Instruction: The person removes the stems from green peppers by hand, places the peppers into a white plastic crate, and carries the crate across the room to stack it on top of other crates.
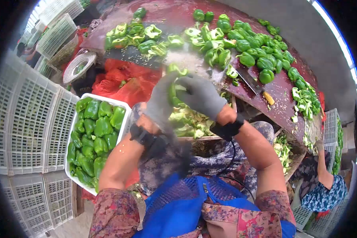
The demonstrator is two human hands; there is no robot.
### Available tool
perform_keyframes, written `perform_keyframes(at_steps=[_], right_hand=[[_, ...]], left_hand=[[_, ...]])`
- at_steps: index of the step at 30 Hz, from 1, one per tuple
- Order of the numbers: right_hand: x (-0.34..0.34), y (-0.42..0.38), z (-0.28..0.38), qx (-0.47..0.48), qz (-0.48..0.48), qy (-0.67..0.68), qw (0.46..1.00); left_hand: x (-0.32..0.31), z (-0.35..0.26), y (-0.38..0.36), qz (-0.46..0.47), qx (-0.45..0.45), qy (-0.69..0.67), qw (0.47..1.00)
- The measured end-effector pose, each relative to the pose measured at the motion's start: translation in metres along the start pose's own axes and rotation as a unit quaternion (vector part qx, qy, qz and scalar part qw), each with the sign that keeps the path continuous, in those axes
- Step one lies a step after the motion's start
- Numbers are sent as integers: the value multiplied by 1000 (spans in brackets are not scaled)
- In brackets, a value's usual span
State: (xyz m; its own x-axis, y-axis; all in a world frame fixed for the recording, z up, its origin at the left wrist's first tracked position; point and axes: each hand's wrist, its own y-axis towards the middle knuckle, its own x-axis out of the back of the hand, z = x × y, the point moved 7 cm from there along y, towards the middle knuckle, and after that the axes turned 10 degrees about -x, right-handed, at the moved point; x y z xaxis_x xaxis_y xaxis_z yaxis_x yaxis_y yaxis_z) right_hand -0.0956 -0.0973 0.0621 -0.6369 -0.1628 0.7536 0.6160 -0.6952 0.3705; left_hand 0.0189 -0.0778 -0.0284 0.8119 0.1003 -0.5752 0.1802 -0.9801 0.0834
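My left hand (161, 97) and my right hand (202, 96), both in grey gloves, are closed around a green bell pepper (173, 90) between them. Part of the pepper is hidden behind the fingers, and the left glove looks smeared. Below the hands is a wooden box (202, 138) of pale pepper scraps (192, 123). To the right, a knife (248, 80) with a yellow handle lies on the dark red table (283, 101). Cut pepper pieces (210, 41) lie on the table beyond the hands.
Whole green peppers (261, 47) are heaped on the table's right. A white crate (127, 115) of peppers stands at my left, near red mesh bags (125, 77). Stacked plastic crates (27, 119) line the left side. Another person's arm (324, 168) shows at lower right.
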Motion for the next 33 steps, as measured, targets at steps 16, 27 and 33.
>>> perform_keyframes(at_steps=[16,27,33], right_hand=[[23,-13,-280,-302,-21,-389,870],[49,-8,-240,-379,-170,221,882],[29,1,-142,-365,-52,511,776]], left_hand=[[262,-190,-147,-422,-160,461,764],[321,-147,-171,-155,145,896,391],[96,-153,-55,-126,-195,504,832]])
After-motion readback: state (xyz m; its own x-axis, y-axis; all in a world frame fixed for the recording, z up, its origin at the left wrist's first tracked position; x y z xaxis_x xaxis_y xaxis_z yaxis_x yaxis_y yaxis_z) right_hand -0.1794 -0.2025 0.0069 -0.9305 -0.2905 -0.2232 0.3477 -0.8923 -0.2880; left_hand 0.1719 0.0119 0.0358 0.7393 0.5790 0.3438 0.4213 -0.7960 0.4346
